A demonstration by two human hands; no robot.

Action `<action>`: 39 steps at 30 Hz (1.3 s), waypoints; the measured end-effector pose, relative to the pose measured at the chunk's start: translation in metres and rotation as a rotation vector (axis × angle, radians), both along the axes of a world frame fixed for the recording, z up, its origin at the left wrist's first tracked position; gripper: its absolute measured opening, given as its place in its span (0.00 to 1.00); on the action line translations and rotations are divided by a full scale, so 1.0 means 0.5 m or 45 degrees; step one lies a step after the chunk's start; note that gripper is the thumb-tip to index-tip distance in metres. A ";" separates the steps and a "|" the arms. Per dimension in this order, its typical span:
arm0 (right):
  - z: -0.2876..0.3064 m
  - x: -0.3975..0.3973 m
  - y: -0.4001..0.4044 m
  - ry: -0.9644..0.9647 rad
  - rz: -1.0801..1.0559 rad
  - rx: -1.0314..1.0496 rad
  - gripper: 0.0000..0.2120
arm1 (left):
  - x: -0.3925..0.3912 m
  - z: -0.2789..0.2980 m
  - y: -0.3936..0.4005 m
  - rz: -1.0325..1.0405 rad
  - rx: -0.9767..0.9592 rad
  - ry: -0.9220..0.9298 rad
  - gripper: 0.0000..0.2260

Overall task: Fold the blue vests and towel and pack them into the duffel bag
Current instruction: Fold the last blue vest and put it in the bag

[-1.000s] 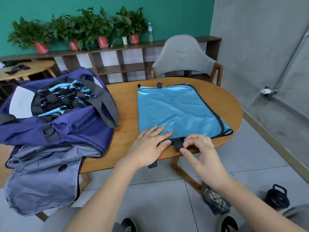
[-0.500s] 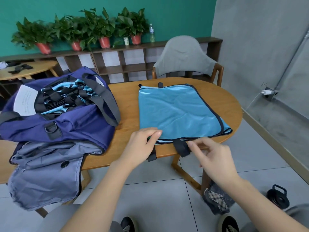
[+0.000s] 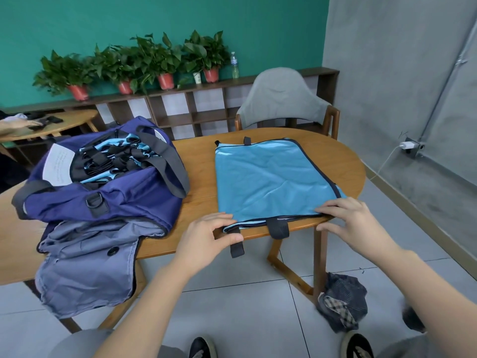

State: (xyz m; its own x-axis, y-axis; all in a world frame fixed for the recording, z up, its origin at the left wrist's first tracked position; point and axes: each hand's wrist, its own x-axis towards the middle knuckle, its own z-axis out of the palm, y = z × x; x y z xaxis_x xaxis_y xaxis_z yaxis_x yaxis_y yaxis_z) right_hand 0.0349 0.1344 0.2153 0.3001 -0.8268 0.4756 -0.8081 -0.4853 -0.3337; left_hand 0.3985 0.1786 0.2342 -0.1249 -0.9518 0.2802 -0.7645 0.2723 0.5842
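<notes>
A light-blue satin vest with dark binding lies flat, folded into a rectangle, on the right half of the oval wooden counter. Its near edge runs along the counter's near edge, and two dark webbing tabs hang over that edge.

The left hand is at the vest's near-left corner: the fingers lie on top of the fabric and the thumb is curled below, pinching the layered edge. The right hand is at the near-right corner: the fingers are spread flat on the fabric and the thumb sits beneath the counter's edge. Whether it actually pinches the cloth cannot be told.

A navy-blue fabric duffel bag with grey straps stands open on the left part of the counter, well apart from the vest. Inside it lie further blue vests with black straps. A grey-blue cloth with a dark button lies against the bag's near side and drapes over the counter's near edge.

A grey upholstered chair stands beyond the counter's far edge. A dark bundle with a checked lining lies on the tiled floor by the counter's leg. Potted green plants line the wooden shelf along the teal wall.
</notes>
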 end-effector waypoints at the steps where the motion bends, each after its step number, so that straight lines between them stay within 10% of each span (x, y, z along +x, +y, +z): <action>1: -0.001 -0.001 0.000 -0.012 -0.002 -0.018 0.23 | -0.001 0.001 0.004 0.002 -0.011 0.016 0.25; 11: 0.050 0.002 0.035 -0.117 0.102 0.014 0.04 | -0.019 0.007 0.030 0.095 -0.149 0.164 0.10; 24: 0.273 0.008 0.032 -0.855 0.174 0.206 0.07 | -0.021 0.180 0.001 -0.051 0.003 0.919 0.10; 39: 0.116 0.028 -0.247 -0.560 -0.137 0.581 0.09 | 0.016 0.046 -0.239 0.414 0.174 0.426 0.03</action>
State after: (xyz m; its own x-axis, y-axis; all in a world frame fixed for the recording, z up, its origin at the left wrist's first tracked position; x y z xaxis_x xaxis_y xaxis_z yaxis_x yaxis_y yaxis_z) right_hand 0.0490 0.0107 0.2734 0.0614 -0.9898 0.1282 -0.5850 -0.1398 -0.7989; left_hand 0.4064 0.0591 0.2571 0.2605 -0.9575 0.1239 -0.5613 -0.0458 0.8263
